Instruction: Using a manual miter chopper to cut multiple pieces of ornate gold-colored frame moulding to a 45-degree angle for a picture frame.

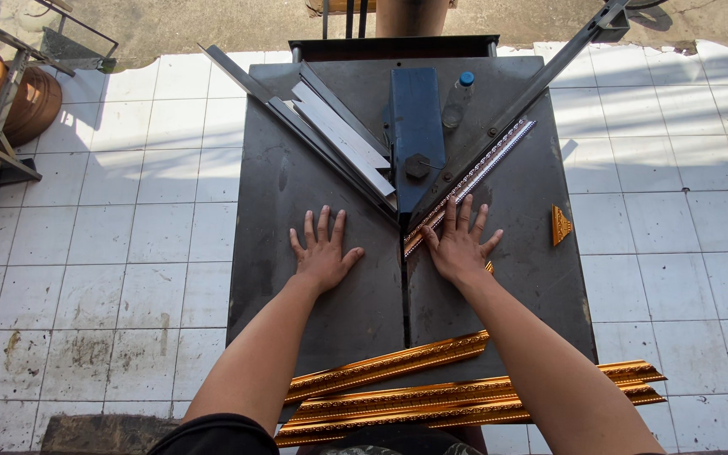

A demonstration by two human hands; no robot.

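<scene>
Head view: right hand (458, 244) is pressing flat, fingers wide, on the thin stiff moulding strip (469, 183); left hand (323, 253) is lying flat, fingers spread, on the dark tabletop (297, 278).

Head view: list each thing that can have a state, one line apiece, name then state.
left hand: open, flat on the dark metal table, holding nothing.
right hand: open, fingers spread, pressing a patterned moulding strip against the right angled fence.
plastic bottle: capped, on the table.
gold mouldings: lying loose across the near edge.
small gold offcut: lying apart, right of the hand.
</scene>
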